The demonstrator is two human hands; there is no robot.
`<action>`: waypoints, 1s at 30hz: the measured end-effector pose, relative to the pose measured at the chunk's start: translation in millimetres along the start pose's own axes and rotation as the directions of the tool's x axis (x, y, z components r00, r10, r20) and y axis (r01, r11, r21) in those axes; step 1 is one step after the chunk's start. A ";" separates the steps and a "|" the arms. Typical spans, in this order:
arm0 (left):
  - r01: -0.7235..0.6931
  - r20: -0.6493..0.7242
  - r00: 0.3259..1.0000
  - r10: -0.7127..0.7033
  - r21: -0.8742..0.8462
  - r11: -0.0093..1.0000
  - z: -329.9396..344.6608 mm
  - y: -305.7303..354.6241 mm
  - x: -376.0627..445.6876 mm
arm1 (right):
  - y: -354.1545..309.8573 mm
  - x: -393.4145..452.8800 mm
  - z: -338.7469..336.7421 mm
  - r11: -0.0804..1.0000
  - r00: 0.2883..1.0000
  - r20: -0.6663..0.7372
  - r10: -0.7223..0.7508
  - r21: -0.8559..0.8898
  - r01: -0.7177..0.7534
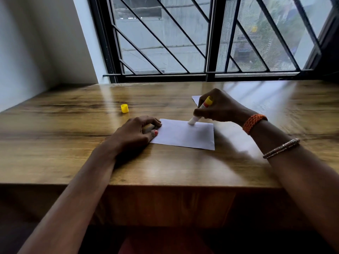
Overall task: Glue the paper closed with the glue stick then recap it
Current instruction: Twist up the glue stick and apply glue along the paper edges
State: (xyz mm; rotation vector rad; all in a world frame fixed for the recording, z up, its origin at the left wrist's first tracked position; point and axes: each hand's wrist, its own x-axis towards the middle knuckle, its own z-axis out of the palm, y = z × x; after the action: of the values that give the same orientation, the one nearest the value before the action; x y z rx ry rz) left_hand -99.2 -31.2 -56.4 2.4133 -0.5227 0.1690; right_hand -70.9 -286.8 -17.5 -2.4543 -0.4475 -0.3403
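Yellow cap (124, 108), one; paper (185, 134), one.

left hand (136, 132) rests palm-down with fingers curled; right hand (218, 107) is closed in a grip, wrist raised.

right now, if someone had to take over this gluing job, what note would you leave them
Left hand: pressing down the left edge of the paper, holding nothing.
Right hand: gripping the uncapped glue stick, tip on the paper's far edge.
Yellow cap: standing on the table, left of and beyond the paper.
Done: cap off, gluing under way.
Left: finish the glue line, press the paper closed, fetch the cap and recap the stick.
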 end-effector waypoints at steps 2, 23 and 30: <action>0.003 0.004 1.000 -0.003 -0.004 1.000 0.3 -0.8 0.7 | 2.7 -5.1 -3.7 1.000 1.000 -0.006 0.010 0.003 -0.009; -0.130 0.012 0.991 0.130 0.182 0.975 2.9 10.6 2.3 | 26.8 -31.1 -24.6 0.998 0.997 -0.073 0.031 0.059 -0.026; -0.334 -0.032 0.941 0.336 0.056 0.941 18.4 56.0 11.4 | 26.6 -29.3 -20.3 0.983 0.997 -0.075 0.012 0.183 0.002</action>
State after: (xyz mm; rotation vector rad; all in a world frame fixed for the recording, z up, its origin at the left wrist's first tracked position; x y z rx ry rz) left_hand -111.9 -86.0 -35.5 2.3463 -0.9187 0.3807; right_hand -89.9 -326.2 -25.8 -2.2559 -0.4213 -0.3717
